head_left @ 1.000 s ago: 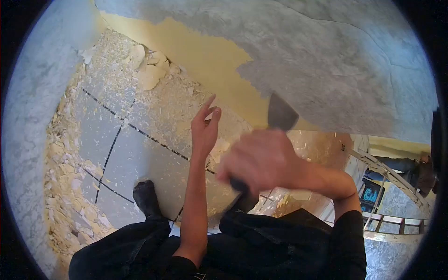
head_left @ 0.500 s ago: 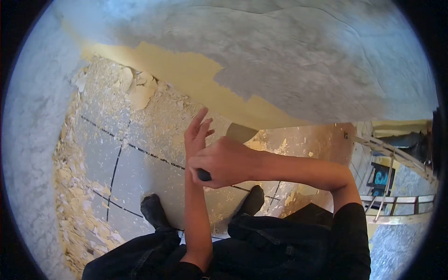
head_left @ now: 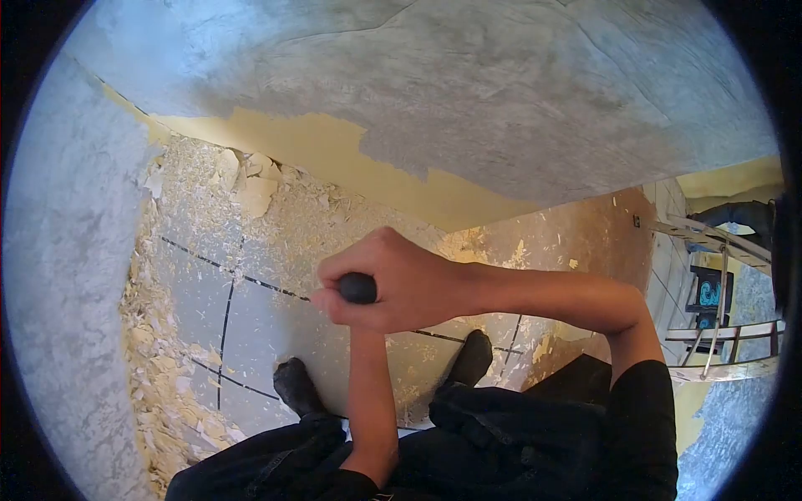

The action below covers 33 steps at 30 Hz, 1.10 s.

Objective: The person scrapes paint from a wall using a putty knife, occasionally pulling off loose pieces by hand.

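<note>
My right hand (head_left: pixel 409 280) is closed around the black handle (head_left: pixel 357 288) of a scraper, whose rounded end points up at me. The blade is hidden beneath the fist. My left forearm (head_left: pixel 372 384) rises from below to the same spot, but the left hand is covered by the right one, so its fingers do not show. Beyond both hands stands the wall (head_left: pixel 501 117), bare grey above, with a ragged strip of yellow paint (head_left: pixel 309 150) along its lower part.
Paint flakes (head_left: pixel 167 367) lie thick along the left wall, and larger peeled pieces (head_left: pixel 255 188) sit in the corner. My feet stand on the tiled floor (head_left: pixel 267 326). At right are a wooden ladder (head_left: pixel 723 367) and, beyond it, a person's dark-clothed leg (head_left: pixel 735 217).
My right hand has turned, bringing the handle end upward and hiding the blade. My left hand, earlier with fingers spread, is now behind the right. The view has shifted slightly.
</note>
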Tool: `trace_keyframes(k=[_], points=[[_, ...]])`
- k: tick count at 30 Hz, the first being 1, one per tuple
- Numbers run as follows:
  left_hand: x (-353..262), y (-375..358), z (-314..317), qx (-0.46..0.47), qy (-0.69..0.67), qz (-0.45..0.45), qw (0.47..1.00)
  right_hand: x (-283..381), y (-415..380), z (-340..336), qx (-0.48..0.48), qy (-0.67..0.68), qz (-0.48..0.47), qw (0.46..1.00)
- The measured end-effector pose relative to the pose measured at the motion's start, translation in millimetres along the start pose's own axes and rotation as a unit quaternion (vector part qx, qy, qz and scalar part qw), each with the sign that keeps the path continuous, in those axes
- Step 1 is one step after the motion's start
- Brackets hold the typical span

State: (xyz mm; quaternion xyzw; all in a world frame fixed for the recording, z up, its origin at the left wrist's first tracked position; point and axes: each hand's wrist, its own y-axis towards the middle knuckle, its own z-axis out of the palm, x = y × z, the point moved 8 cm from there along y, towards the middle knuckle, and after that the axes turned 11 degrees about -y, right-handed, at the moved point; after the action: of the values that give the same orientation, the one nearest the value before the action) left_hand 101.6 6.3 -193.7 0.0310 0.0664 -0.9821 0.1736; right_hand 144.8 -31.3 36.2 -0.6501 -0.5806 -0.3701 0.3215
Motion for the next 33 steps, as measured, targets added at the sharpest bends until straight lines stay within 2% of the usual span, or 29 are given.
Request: trace_keyframes(k=[8, 9, 14, 15, 17, 19, 21, 22, 23, 25, 26, 27, 29, 31, 33], points=[[0, 39, -31, 0.072, -0.17, 0.007, 0.983, -1, -37, -3, -0.084, -0.026, -0.006, 0.996], [-1, 37, -26, 0.073, -0.169, 0.009, 0.983, 1, -39, -3, -0.083, -0.026, -0.008, 0.996], [-10, 26, -3, -0.056, -0.127, 0.043, 0.989, 7, -51, -3, 0.011, 0.026, -0.005, 1.0], [-11, 24, 7, -0.055, -0.127, 0.044, 0.989, 5, -55, -8, 0.011, 0.026, -0.006, 1.0], [-25, 20, 35, -0.043, -0.02, 0.09, 0.995, 0, -66, -16, 0.04, 0.083, 0.0, 0.996], [-31, 18, 42, -0.073, -0.015, 0.088, 0.993, -2, -80, -28, 0.045, 0.095, -0.015, 0.994], [-36, 32, 35, 0.038, 0.103, 0.087, 0.99, -30, -98, -30, 0.024, 0.299, 0.149, 0.942], [-39, 31, 45, 0.046, 0.107, 0.089, 0.989, -41, -107, -37, 0.022, 0.147, 0.158, 0.976], [-43, 30, 50, 0.043, 0.106, 0.093, 0.989, -46, -115, -34, 0.027, 0.147, 0.158, 0.976], [-44, 27, 71, 0.087, 0.24, 0.097, 0.962, -65, -138, -34, -0.019, 0.008, 0.217, 0.976], [-42, 25, 79, 0.084, 0.24, 0.096, 0.962, -78, -147, -22, 0.025, 0.034, 0.245, 0.969], [-40, 23, 93, 0.07, 0.251, 0.103, 0.96, -80, -151, -17, 0.024, 0.038, 0.247, 0.968], [-35, 21, 110, 0.056, 0.26, 0.109, 0.958, -88, -167, 12, 0.106, 0.246, 0.341, 0.901], [-28, 19, 130, 0.108, 0.309, 0.138, 0.935, -89, -174, 10, 0.105, 0.247, 0.346, 0.899], [-22, 19, 140, 0.107, 0.336, 0.15, 0.924, -89, -179, 6, 0.103, 0.251, 0.35, 0.896]])
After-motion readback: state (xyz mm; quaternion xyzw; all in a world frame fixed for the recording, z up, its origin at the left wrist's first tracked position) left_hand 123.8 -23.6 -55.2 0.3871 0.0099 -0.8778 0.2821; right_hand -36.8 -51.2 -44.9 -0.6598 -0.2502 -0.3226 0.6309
